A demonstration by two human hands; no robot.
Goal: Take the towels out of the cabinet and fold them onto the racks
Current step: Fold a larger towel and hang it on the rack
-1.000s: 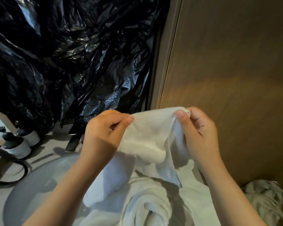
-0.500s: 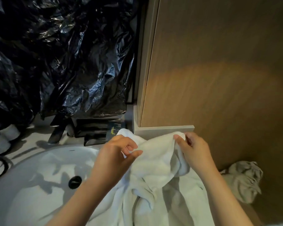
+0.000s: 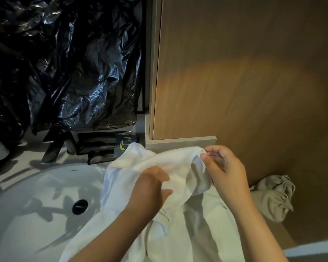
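Head view, over a washbasin. The left hand [image 3: 150,190] is gripping the white towel [image 3: 155,159] with its fingers curled into the cloth, while the right hand [image 3: 227,174] is pinching the towel's upper edge between thumb and forefinger, the other fingers loosely bent. The towel is hanging between the two hands, bunched and unfolded, lying partly over the right rim of the sink [image 3: 36,214] and trailing down toward the person. Judged from this, one towel is out and is being opened for folding; no fold is showing yet, and hanging it is still to come (no rack is in view). A crumpled greyish cloth [image 3: 273,199] is lying low at the right, beside the wooden panel [image 3: 235,72]; whether it is another towel cannot be told. Whether that panel belongs to the cabinet is also unclear. Black plastic sheeting [image 3: 64,63] is covering whatever stands behind the sink, and the towel's lower end is running out of frame.
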